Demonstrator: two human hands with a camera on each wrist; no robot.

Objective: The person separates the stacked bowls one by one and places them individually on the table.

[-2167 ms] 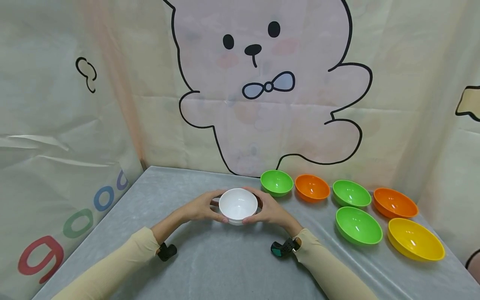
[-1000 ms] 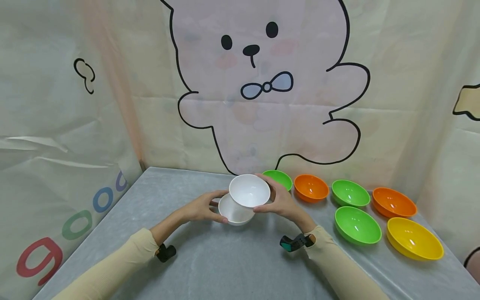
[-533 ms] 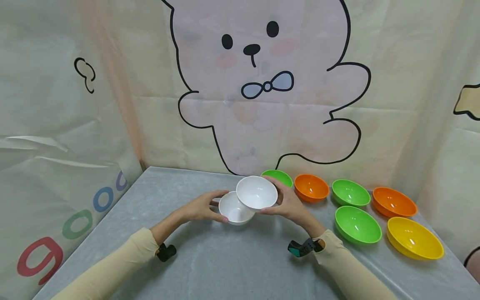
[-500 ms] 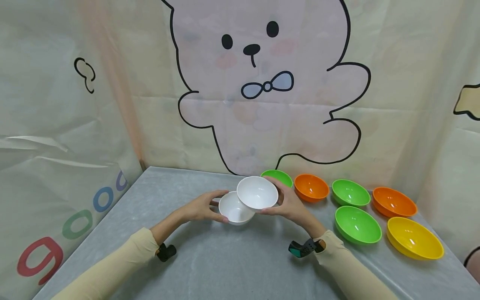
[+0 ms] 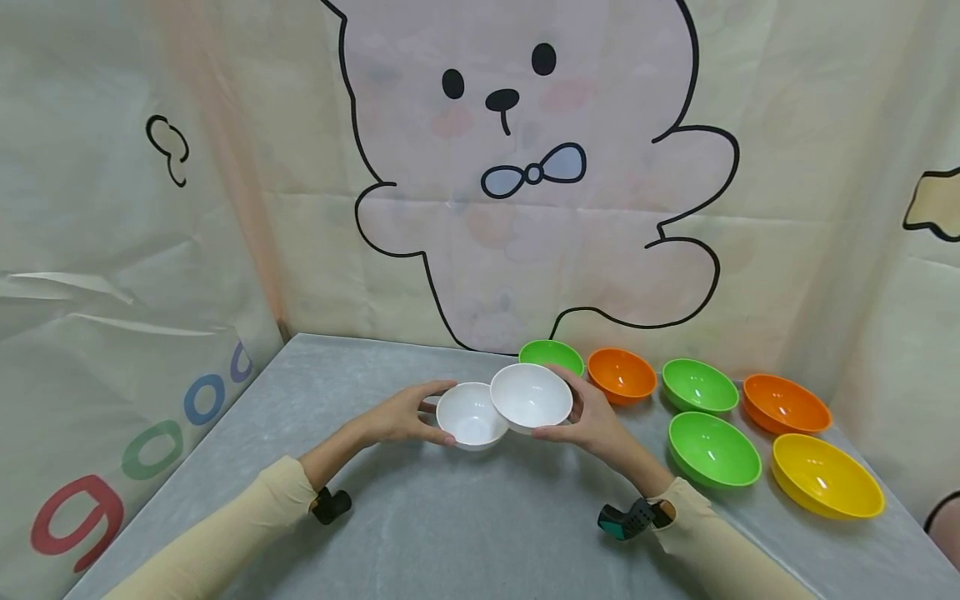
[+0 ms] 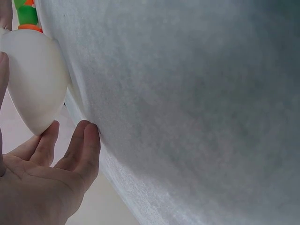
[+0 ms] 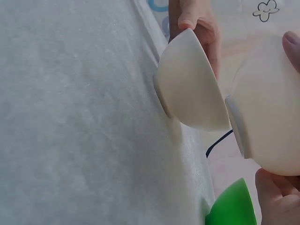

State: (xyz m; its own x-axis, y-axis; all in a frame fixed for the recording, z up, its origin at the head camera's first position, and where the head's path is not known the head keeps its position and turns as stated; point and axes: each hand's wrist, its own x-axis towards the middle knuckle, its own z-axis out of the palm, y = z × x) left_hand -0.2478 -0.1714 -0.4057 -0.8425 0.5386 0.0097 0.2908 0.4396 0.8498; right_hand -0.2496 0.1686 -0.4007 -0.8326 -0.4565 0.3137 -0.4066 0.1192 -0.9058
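Observation:
Two white bowls are side by side in the middle of the head view. My left hand [image 5: 408, 414] holds the left white bowl [image 5: 465, 423] by its side, thumb at the near rim; its base is at the tabletop in the right wrist view. My right hand [image 5: 596, 421] grips the other white bowl [image 5: 531, 398] between thumb and fingers. This bowl [image 7: 269, 103] is raised clear of the table, and its edge overlaps the left bowl's right rim in the head view. Fingers behind both bowls are partly hidden.
A back row at right has a green bowl [image 5: 551, 354], an orange bowl [image 5: 621, 375], another green bowl [image 5: 700, 386] and another orange bowl [image 5: 786, 403]. Nearer are a green bowl [image 5: 714, 450] and a yellow bowl [image 5: 827, 477]. Grey cloth [image 5: 450, 525] covers the table; printed curtains surround it.
My right hand has lifted one white bowl out of the other, carried it to the right and then lowered it somewhat. The left hand and its bowl have stayed in place.

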